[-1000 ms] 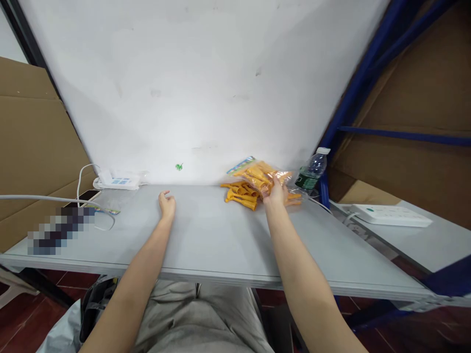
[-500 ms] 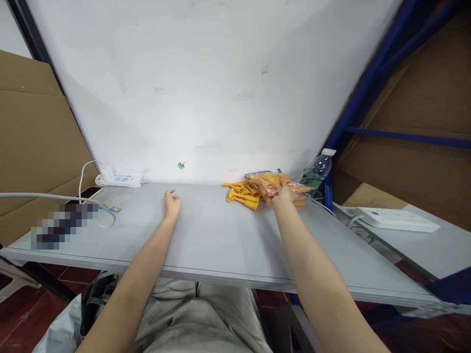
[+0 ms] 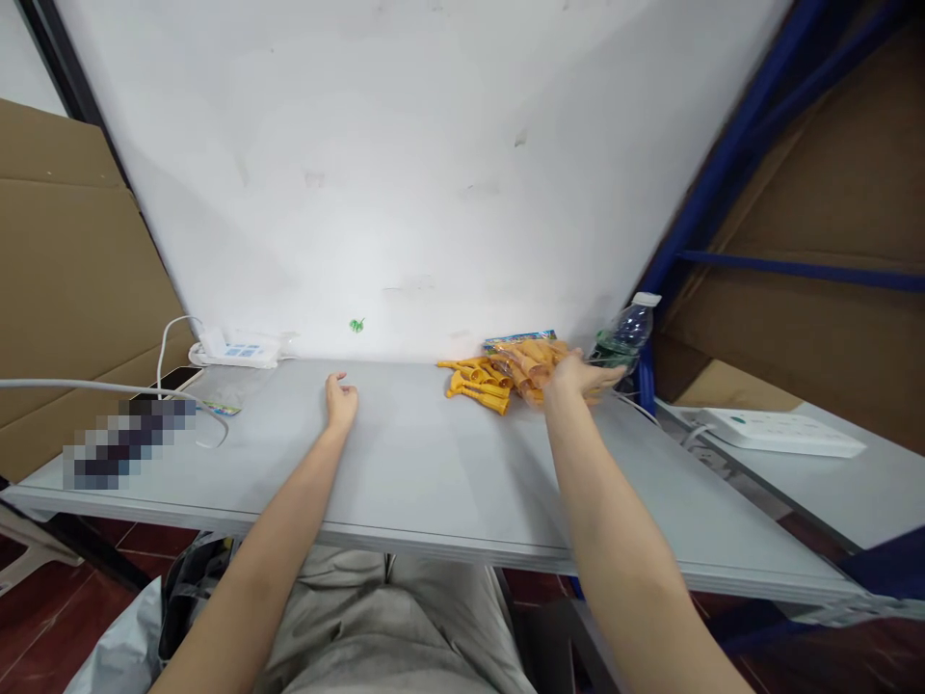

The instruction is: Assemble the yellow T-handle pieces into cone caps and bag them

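Observation:
My right hand (image 3: pixel 578 374) is at the right part of a clear plastic bag (image 3: pixel 526 361) full of orange-yellow plastic pieces. Its fingers stretch out to the right, towards a plastic bottle (image 3: pixel 622 333), and do not grip the bag. Whether the palm touches the bag I cannot tell. Left of the bag lie several loose yellow plastic pieces (image 3: pixel 481 384) with hollow, flared ends. On the left, my left hand (image 3: pixel 341 400) rests on the grey table (image 3: pixel 426 463) with loosely bent fingers apart, holding nothing.
A phone (image 3: pixel 179 378), a white power strip (image 3: pixel 250 353), a cable and an empty-looking plastic wrapper (image 3: pixel 227 390) lie on the left. A white wall stands behind the table. To the right are a blue metal frame (image 3: pixel 661 255) and another power strip (image 3: pixel 784 432).
My right hand has come off its hold on the bag and shifted slightly right, its fingers now stretched out. The left hand stays in place.

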`<action>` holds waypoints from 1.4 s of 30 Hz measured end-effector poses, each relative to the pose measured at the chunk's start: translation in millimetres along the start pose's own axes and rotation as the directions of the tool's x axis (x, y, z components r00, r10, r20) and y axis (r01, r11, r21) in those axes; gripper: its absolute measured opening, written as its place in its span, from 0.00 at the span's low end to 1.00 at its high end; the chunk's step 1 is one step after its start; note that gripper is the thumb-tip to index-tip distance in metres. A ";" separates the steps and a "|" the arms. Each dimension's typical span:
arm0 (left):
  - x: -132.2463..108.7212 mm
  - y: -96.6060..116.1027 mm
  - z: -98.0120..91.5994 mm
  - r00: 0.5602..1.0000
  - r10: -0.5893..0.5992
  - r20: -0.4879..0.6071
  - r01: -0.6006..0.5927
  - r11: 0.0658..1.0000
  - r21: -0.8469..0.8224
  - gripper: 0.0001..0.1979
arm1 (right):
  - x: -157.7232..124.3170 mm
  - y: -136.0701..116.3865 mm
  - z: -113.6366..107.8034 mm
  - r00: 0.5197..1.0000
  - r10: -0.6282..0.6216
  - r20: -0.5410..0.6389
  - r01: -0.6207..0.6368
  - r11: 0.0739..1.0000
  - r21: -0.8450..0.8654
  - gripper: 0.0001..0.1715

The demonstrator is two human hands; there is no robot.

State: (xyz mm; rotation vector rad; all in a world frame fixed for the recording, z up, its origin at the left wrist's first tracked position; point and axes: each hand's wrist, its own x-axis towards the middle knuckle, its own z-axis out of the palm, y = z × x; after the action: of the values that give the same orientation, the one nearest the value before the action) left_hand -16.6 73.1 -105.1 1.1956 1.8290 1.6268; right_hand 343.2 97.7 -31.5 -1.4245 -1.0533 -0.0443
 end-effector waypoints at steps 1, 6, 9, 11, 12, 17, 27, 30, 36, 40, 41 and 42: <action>-0.4 0.7 -0.1 1.000 0.002 -0.001 -0.002 1.000 0.009 0.17 | -2.5 -3.1 -0.4 0.996 0.026 -0.082 -0.025 1.000 0.008 0.30; -1.4 2.0 -0.7 0.999 0.010 0.031 -0.012 0.999 0.043 0.17 | -25.3 -21.2 9.5 0.955 -0.103 -0.278 0.128 0.989 0.073 0.36; -1.9 2.3 -0.5 0.997 0.022 0.068 -0.025 0.998 0.056 0.17 | -48.4 -21.1 22.9 0.947 -0.320 0.002 0.320 0.947 0.011 0.29; -2.4 3.0 0.0 0.995 0.036 0.089 -0.042 0.997 0.061 0.17 | -65.3 -13.9 31.2 0.892 -0.346 0.291 0.376 0.925 -0.056 0.26; -2.6 3.4 0.4 0.994 0.041 0.099 -0.047 0.997 0.062 0.17 | -73.1 -9.1 34.4 0.842 -0.305 0.446 0.389 0.915 -0.108 0.25; -3.5 3.3 3.4 0.988 0.059 0.141 -0.068 0.995 0.066 0.18 | -96.1 7.2 39.4 0.608 0.026 0.793 0.455 0.808 -0.375 0.26; -8.1 1.1 8.3 0.959 0.137 0.248 -0.167 0.980 0.107 0.13 | -97.9 8.8 38.9 0.626 0.001 0.780 0.464 0.803 -0.374 0.26; -10.8 2.5 7.6 0.951 0.167 0.262 -0.208 0.968 0.139 0.14 | -97.9 10.1 39.6 0.623 0.013 0.782 0.464 0.799 -0.382 0.27; -10.9 14.8 0.4 0.903 0.373 0.213 -0.425 0.847 0.319 0.19 | -97.4 17.5 42.1 0.631 -0.011 0.776 0.470 0.801 -0.371 0.26; 2.7 29.0 -8.6 0.910 0.364 0.198 -0.414 0.783 0.465 0.24 | -97.5 20.4 42.7 0.636 -0.030 0.771 0.467 0.810 -0.354 0.25; 8.6 30.8 -12.5 0.922 0.329 0.201 -0.386 0.771 0.507 0.26 | -97.6 20.0 42.5 0.636 -0.030 0.771 0.467 0.811 -0.353 0.25; 15.5 31.4 -17.5 0.935 0.289 0.204 -0.354 0.753 0.554 0.28 | -97.8 19.4 42.3 0.636 -0.028 0.771 0.467 0.810 -0.355 0.24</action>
State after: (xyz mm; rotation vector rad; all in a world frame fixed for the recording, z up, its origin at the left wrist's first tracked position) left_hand -28.5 73.7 -67.9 1.9162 2.2297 1.1265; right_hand 275.0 82.4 -114.2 -1.8324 -2.0688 0.0476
